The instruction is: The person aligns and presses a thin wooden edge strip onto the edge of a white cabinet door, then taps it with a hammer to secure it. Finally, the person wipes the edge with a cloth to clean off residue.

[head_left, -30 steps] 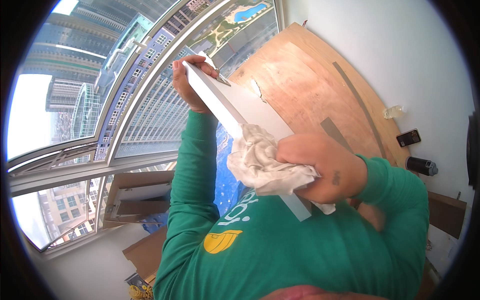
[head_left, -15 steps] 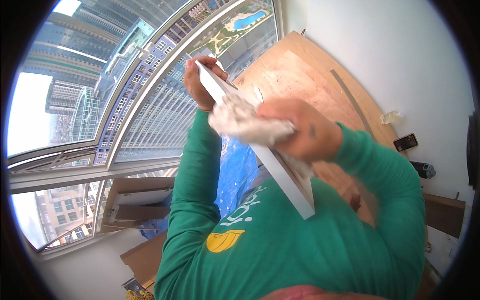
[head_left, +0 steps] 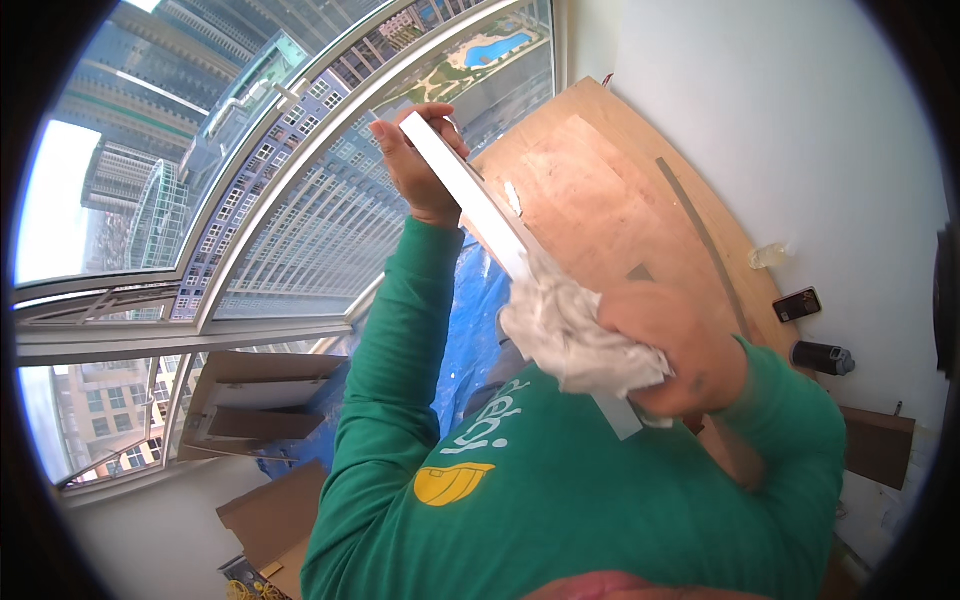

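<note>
A long, narrow white panel point(head_left: 470, 205) slants in front of my chest, its narrow edge turned up. My left hand point(head_left: 418, 172) supports its far end, the fingers curled behind it and the thumb lifted off to the side. My right hand point(head_left: 680, 345) grips a crumpled off-white rag point(head_left: 580, 330), which drapes over the panel's edge toward its near end. The rag hides that stretch of the panel; only the near tip shows below it, close to my shirt.
A wooden board surface point(head_left: 590, 190) lies beyond the panel, with a dark strip point(head_left: 700, 235) on it. Along the right wall are a clear bottle point(head_left: 768, 256), a phone point(head_left: 797, 304) and a black flask point(head_left: 822, 358). Blue sheeting point(head_left: 475, 300) covers the floor; large windows point(head_left: 300, 220) and cardboard point(head_left: 275, 510) are left.
My right hand has drawn the rag along the panel's edge, from near its middle toward the near end. My left thumb has come away from the panel a little.
</note>
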Available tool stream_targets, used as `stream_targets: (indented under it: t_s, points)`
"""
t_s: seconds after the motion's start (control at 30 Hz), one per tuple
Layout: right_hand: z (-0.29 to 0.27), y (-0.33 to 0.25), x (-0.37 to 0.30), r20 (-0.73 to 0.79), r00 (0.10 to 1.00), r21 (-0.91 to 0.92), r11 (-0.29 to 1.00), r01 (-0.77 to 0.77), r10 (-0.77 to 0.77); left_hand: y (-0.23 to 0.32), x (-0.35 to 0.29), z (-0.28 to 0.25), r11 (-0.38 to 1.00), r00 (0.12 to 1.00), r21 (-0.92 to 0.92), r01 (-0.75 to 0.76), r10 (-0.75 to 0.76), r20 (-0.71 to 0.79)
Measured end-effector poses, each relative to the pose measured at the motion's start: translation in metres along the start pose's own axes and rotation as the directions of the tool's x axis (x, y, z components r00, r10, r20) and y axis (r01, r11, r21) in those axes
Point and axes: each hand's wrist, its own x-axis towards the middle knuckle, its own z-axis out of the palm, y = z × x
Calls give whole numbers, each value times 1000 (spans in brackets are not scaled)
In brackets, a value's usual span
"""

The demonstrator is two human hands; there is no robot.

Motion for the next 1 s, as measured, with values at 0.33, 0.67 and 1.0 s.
stream_targets:
  t_s: [0.33, 0.67, 1.0]
  points:
    - [7, 67, 182, -85, 995, -174, 983, -66, 51, -25, 3, -4, 948, 999, -317, 21, -30, -22]
    - [7, 98, 227, -145, 970, 88, 979, -184, 195, -18, 13, 10, 993, 997, -95, -73, 75, 19]
    - [1, 67, 178, -75, 879, 453, 801, -391, 471, -25, 10, 17, 988, 989, 72, -139, 143, -48]
